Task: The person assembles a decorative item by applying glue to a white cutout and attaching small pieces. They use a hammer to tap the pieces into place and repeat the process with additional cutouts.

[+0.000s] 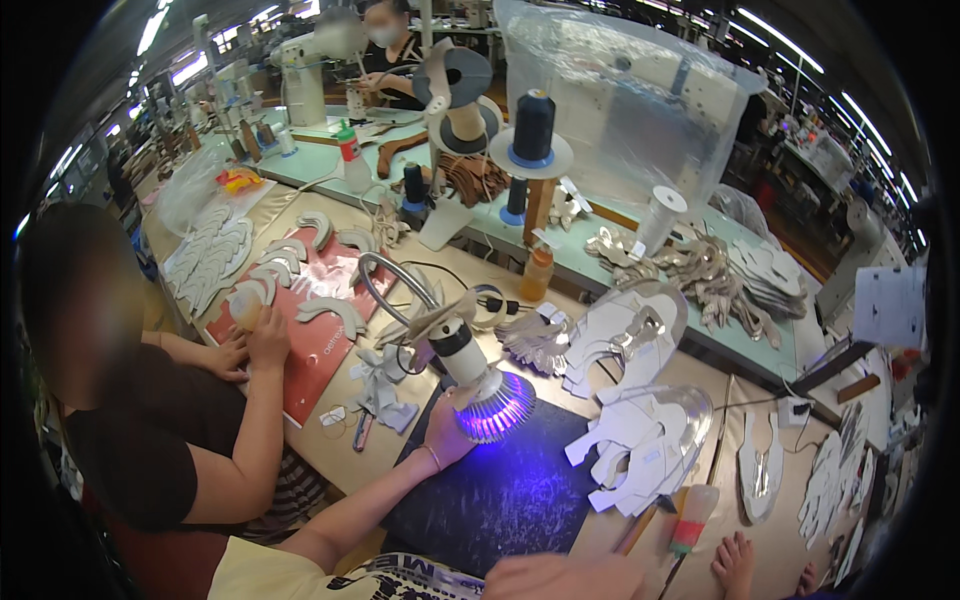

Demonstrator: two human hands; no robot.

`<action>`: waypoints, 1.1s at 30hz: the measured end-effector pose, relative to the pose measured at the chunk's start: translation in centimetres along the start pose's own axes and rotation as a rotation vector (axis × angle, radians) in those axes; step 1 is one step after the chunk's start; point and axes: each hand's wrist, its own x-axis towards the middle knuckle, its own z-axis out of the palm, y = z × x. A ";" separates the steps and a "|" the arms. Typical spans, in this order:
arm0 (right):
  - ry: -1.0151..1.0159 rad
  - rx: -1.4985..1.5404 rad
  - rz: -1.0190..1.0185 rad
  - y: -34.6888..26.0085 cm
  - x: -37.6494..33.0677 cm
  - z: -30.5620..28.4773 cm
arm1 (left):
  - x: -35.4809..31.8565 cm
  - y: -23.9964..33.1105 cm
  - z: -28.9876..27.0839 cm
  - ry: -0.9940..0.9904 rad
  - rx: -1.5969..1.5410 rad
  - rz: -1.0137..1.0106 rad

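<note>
The lamp (487,400), a single gooseneck unit with a ribbed head glowing violet, hangs over the dark mat (510,500) at the near centre of the workbench (330,450).

Far left, one red board (320,350) carries about seven curved white shoe pieces (335,312); a further overlapping row of white pieces (208,258) lies beyond it, too many to count. A co-worker sits at the near left edge, one hand (268,335) closed around a small round pale object (246,304), the other hand (232,358) resting flat on the board.

The person's left hand (443,425) reaches up from the lower edge and touches the underside rim of the lamp head; the fingers are curled loosely against it, partly open rather than clenched. The right hand (560,578) lies at the bottom edge, near the mat's near border; only its back shows, so whether it is open or closed cannot be told, and no held item is visible.

In the centre, one orange bottle (537,273) stands upright behind the lamp. Further back, three dark thread spools show, the largest (533,127) on a white disc.

Right of the mat, two clear curved trays (690,410) hold white cut shoe uppers (630,440). One red-banded squeeze bottle (692,518) lies tilted near the right edge of the mat. Flat insole-shaped pieces (760,470) lie at the near right.
</note>
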 end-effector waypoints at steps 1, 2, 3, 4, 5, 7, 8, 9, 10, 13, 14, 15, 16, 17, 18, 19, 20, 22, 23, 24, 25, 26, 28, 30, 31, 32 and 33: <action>-0.026 -0.006 0.009 0.0 0.2 0.7 | -0.1 0.1 -0.1 -0.005 0.013 0.016; -0.046 -0.011 0.020 -0.1 0.2 1.0 | -0.1 0.1 -0.1 -0.015 0.026 0.029; -0.093 -0.025 0.033 -0.2 0.2 1.0 | -0.1 0.1 -0.2 -0.007 0.018 0.052; -0.132 -0.035 0.047 -0.5 0.1 0.8 | -0.1 0.1 -0.3 0.004 0.030 0.080; -0.172 -0.045 0.060 -0.7 -0.1 0.1 | -0.1 0.1 -0.2 0.002 0.050 0.085; -0.183 -0.068 0.096 -0.6 -0.6 -1.7 | 0.0 0.2 -0.1 0.026 0.061 0.072; -0.152 -0.075 0.122 0.0 -0.7 -2.8 | 0.1 0.3 0.0 0.019 0.043 0.063; -0.118 -0.080 0.149 0.7 -0.6 -3.7 | 0.2 0.4 0.0 0.005 0.038 0.052; -0.003 -0.110 0.227 2.0 -0.4 -4.2 | 0.2 0.6 -0.1 -0.025 0.031 0.032; 0.380 -1.000 0.472 4.7 -0.1 -7.2 | 0.6 1.5 -0.6 -0.084 0.127 0.096; 0.424 -1.129 0.487 6.2 0.2 -8.1 | 0.8 2.0 -0.5 -0.070 -0.146 -0.066; 0.468 -1.164 0.439 7.4 0.3 -8.8 | 0.7 2.4 -0.7 -0.055 -0.142 -0.058; 0.444 -1.115 0.439 8.2 0.3 -9.4 | 0.7 2.7 -0.8 -0.037 -0.139 -0.048; 0.421 -1.066 0.451 8.9 0.3 -9.8 | 0.9 2.9 -0.8 -0.050 -0.126 -0.051; 0.398 -1.002 0.514 9.3 0.2 -10.2 | 1.1 2.9 -0.8 -0.058 -0.114 -0.054; 0.399 -0.987 0.501 9.7 0.1 -10.3 | 1.3 2.8 -0.6 -0.048 -0.116 -0.054; 0.400 -0.987 0.464 9.8 0.1 -10.5 | 1.4 2.6 -0.5 -0.044 -0.110 -0.059; 0.393 -0.983 0.444 9.5 0.2 -10.6 | 1.2 2.0 -0.2 -0.004 -0.123 -0.062; 0.438 -0.952 0.436 9.3 0.4 -10.5 | 1.2 1.5 -0.1 -0.104 -0.146 -0.136; 0.491 -0.923 0.420 9.1 0.5 -10.5 | 0.9 1.1 -0.1 -0.084 -0.109 -0.053; 0.536 -0.898 0.406 8.8 0.6 -10.5 | 0.6 0.7 0.0 -0.104 -0.053 -0.042; 0.562 -0.844 0.436 8.6 0.7 -10.6 | 0.2 0.4 0.0 -0.125 0.009 -0.030; 0.610 -0.743 0.492 8.3 0.9 -11.0 | -0.2 -0.3 0.2 -0.137 0.072 0.003; 0.550 -0.684 0.478 8.5 1.4 -11.9 | -0.3 -0.9 0.6 -0.128 0.112 0.041; 0.527 -0.655 0.465 8.6 1.6 -12.5 | -0.3 -1.1 0.8 -0.122 0.129 0.060; 0.504 -0.637 0.460 8.9 1.9 -13.0 | -0.3 -1.3 1.0 -0.117 0.148 0.080; 0.487 -0.619 0.448 9.2 2.3 -13.6 | -0.3 -1.6 1.0 -0.112 0.168 0.098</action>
